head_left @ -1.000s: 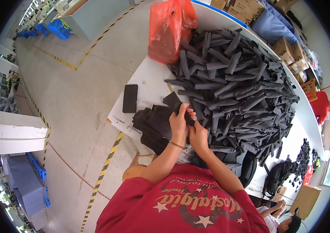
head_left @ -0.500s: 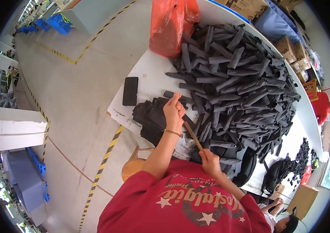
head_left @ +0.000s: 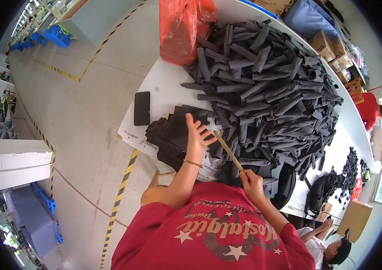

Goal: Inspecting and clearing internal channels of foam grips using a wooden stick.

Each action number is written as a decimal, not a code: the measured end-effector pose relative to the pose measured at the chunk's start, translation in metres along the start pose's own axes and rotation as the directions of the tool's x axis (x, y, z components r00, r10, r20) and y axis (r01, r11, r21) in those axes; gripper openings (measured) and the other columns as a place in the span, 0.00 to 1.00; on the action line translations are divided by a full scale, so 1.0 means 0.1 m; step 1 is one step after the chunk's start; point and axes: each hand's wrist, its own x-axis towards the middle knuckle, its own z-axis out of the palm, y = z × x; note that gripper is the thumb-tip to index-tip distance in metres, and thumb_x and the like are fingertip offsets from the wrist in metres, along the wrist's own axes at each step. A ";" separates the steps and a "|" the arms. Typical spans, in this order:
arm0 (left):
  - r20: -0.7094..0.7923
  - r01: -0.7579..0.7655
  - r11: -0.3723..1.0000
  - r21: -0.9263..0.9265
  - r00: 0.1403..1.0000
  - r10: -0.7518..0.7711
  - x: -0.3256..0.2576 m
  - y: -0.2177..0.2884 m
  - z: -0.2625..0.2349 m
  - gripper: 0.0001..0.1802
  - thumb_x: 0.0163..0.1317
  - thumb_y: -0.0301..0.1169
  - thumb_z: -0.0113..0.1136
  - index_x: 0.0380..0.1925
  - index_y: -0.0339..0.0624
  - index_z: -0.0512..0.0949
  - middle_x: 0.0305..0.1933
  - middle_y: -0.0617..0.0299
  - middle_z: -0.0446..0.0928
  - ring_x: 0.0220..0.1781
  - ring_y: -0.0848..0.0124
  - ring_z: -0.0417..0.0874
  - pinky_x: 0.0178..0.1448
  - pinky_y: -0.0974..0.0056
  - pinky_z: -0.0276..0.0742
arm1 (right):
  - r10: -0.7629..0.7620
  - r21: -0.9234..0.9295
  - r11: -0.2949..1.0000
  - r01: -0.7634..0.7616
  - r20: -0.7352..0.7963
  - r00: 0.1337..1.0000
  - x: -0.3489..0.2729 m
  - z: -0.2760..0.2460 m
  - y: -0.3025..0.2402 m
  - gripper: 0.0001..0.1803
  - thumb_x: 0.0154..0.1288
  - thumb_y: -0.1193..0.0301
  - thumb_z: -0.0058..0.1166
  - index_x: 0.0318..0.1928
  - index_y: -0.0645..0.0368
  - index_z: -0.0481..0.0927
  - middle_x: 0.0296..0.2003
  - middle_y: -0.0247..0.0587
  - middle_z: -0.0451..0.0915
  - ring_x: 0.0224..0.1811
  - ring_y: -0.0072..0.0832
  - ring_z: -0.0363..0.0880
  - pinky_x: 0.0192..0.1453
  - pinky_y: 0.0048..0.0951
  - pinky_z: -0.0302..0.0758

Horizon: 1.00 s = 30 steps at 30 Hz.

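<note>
My right hand [head_left: 252, 183] is closed around the lower end of a flat, light-brown stick [head_left: 229, 152], which looks like wood or bamboo. The stick slants up and to the left over the table edge. Close to its upper tip, my left hand [head_left: 197, 137] is spread with nothing in it. Under and beside the left hand lies a stack of flat black fabric pieces [head_left: 164, 135]. Just beyond the stick rises a big heap of dark grey fabric tubes [head_left: 267, 90].
A black phone [head_left: 142, 108] lies on the white table [head_left: 161, 81], left of the heap. A red plastic bag [head_left: 177, 40] stands at the far side. Near my left elbow is a wooden stool [head_left: 152, 194]. Another person [head_left: 321, 245] sits at the lower right.
My left hand was closed at the stick's upper end; now its fingers are spread and it sits slightly lower. The stick's tip is uncovered. The view has shifted a little.
</note>
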 end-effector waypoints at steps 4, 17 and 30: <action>-0.084 -0.083 0.996 -0.040 0.993 0.080 0.33 -0.14 -0.19 0.31 0.65 0.53 0.57 0.55 0.38 0.68 0.44 0.58 0.73 0.50 0.64 0.76 0.46 0.52 0.78 | 0.112 0.029 0.994 -0.110 -0.071 0.991 0.07 0.02 0.08 0.09 0.64 0.71 0.58 0.32 0.65 0.75 0.17 0.45 0.71 0.17 0.26 0.69 0.24 0.30 0.66; 0.646 -0.573 -0.361 0.736 0.433 0.629 1.31 0.38 -0.15 0.14 0.46 0.31 0.71 0.35 0.44 0.81 0.36 0.58 0.79 0.46 0.55 0.76 0.52 0.51 0.72 | 0.048 0.273 0.962 -0.010 -0.132 0.990 1.47 0.74 -0.03 0.11 0.67 0.67 0.56 0.41 0.64 0.81 0.20 0.41 0.74 0.21 0.25 0.70 0.27 0.28 0.67; 0.715 -0.457 0.760 0.462 0.699 -0.015 0.24 0.34 0.08 0.15 0.63 0.30 0.61 0.47 0.33 0.76 0.35 0.62 0.77 0.38 0.77 0.80 0.42 0.73 0.77 | 0.122 0.463 0.871 -0.166 0.125 0.985 1.89 0.67 -0.12 0.10 0.63 0.70 0.60 0.34 0.66 0.79 0.23 0.30 0.75 0.25 0.15 0.68 0.29 0.24 0.67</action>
